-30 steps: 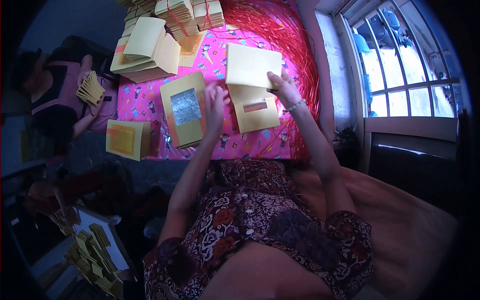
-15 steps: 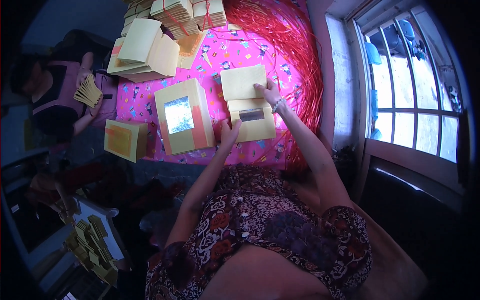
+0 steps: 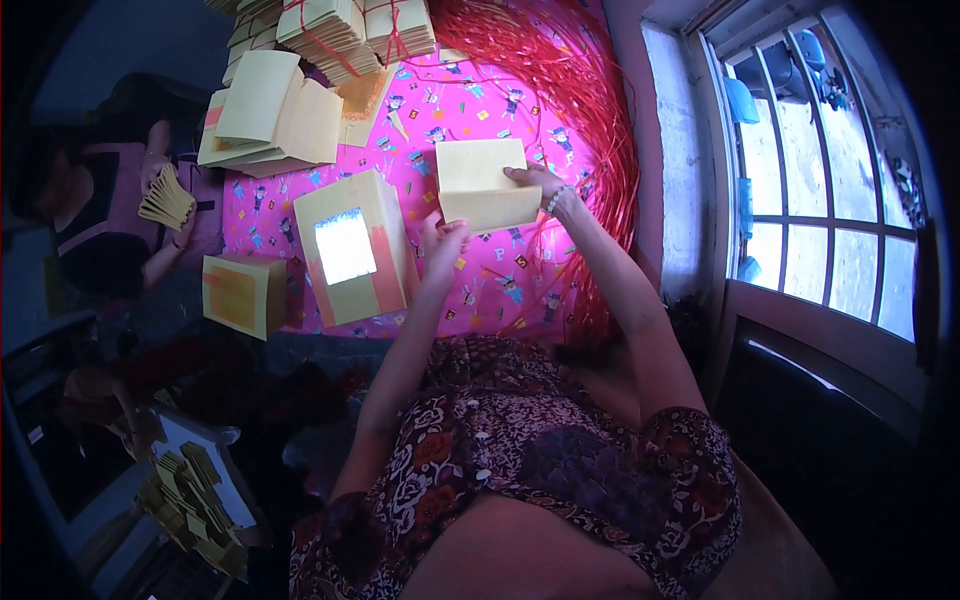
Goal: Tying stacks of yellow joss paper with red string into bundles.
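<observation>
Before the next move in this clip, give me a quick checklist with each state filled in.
1. Right hand gripping the cream paper: ok, thumb on top.
2. Left hand touching the paper: cannot tell; its fingertips are at the near-left corner.
3. Paper lying flat: not ok; its near part is angled against the far part.
4. Thick paper stack apart from the paper: ok, pink tablecloth shows between them.
5. Red strings off the right wrist: cannot tell; strands run close by.

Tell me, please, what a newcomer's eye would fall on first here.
Probably the bright pink patterned tablecloth in the upper middle, with a mass of shiny red strands curving along its right side. A glaring rectangle on the cream stack left of the left hand might come next.
</observation>
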Demonstrator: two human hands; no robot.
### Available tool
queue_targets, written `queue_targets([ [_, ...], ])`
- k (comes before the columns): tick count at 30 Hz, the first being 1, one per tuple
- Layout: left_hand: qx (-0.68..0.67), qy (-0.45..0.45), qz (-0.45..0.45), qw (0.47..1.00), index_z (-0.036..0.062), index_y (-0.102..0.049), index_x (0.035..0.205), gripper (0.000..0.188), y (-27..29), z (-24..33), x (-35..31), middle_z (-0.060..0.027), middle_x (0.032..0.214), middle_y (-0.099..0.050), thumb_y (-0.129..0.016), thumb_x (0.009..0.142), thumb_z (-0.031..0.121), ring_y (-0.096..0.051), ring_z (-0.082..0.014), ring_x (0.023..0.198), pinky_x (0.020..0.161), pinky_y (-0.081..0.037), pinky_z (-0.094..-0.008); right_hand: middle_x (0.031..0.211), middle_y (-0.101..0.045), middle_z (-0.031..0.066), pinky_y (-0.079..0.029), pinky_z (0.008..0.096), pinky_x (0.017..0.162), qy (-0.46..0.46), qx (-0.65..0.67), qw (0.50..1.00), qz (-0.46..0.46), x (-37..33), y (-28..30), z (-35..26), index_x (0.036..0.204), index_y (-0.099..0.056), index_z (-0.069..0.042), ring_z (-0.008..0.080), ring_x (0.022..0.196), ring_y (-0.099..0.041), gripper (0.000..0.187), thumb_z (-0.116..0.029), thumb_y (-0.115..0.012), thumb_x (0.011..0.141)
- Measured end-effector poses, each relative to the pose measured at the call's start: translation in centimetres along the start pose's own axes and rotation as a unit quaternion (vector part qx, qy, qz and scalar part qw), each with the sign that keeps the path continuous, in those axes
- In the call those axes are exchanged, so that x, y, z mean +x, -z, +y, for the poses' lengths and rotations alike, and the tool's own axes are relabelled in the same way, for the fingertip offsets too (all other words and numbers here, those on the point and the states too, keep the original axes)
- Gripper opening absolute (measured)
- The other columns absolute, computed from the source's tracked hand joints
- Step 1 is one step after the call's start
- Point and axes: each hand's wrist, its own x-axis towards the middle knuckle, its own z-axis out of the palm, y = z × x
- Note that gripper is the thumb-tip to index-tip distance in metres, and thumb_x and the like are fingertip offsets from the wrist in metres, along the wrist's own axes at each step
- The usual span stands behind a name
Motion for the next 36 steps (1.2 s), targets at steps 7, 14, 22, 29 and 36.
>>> queue_targets([
  [7, 0.392, -0.084, 0.153, 0.903, 0.0007, -0.051, 0.096, 0.047, -1.2, -0.6, 2.4, -0.017, 0.09, -0.059, -0.073, 0.074, 0.035, -0.058, -0.0305, 0.082, 0.074, -0.047, -0.0423, 0.112, -0.061, 0.0079, -0.05, 0.0419, 0.09, 0.118, 0.11, 0.97, 0.18, -3.3, -0.1, -3.4, 0.12, -0.051, -0.007, 0.0218, 0.102, -0.059, 0.029, -0.015, -0.056, 0.093],
  [14, 0.338, -0.215, 0.245, 0.883, 0.0026, -0.05, 0.109, 0.054, -0.4, -2.3, 4.8, -0.015, 0.089, -0.058, -0.078, 0.069, 0.026, -0.058, -0.0291, 0.084, 0.074, -0.046, -0.0419, 0.11, -0.063, 0.0084, -0.052, 0.0344, 0.085, 0.197, 0.033, 0.978, 0.059, -8.6, -0.8, -2.9, 0.122, -0.052, -0.003, 0.0181, 0.098, -0.062, 0.031, -0.015, -0.054, 0.094],
  [22, 0.174, -0.105, 0.148, 0.968, 0.0017, -0.061, 0.106, 0.029, 0.3, -3.8, 7.2, -0.0121, 0.089, -0.068, -0.068, 0.079, 0.011, -0.065, -0.0217, 0.081, 0.076, -0.05, -0.0324, 0.105, -0.064, 0.0103, -0.05, 0.0304, 0.083, 0.194, -0.136, 0.968, 0.082, -5.6, 0.0, 3.4, 0.12, -0.049, 0.003, 0.016, 0.093, -0.062, 0.036, -0.013, -0.06, 0.09],
  [29, 0.084, -0.063, 0.163, 0.981, 0.0006, -0.067, 0.106, 0.025, 0.6, -4.8, 7.4, -0.012, 0.096, -0.07, -0.06, 0.084, 0.009, -0.066, -0.0174, 0.087, 0.08, -0.05, -0.0281, 0.1, -0.065, 0.0125, -0.051, 0.032, 0.079, 0.141, -0.179, 0.97, 0.089, -4.0, 0.8, 4.6, 0.117, -0.05, 0.004, 0.0188, 0.088, -0.063, 0.036, -0.016, -0.061, 0.089],
  [36, 0.038, 0.024, 0.165, 0.985, -0.0004, -0.064, 0.111, 0.035, 1.6, -5.0, 8.5, -0.0138, 0.101, -0.068, -0.063, 0.085, 0.023, -0.063, -0.0186, 0.09, 0.083, -0.048, -0.03, 0.09, -0.065, 0.0179, -0.052, 0.037, 0.073, 0.151, -0.334, 0.914, 0.172, -4.0, -1.0, 4.4, 0.106, -0.051, 0.004, 0.0263, 0.081, -0.065, 0.036, -0.021, -0.066, 0.085],
])
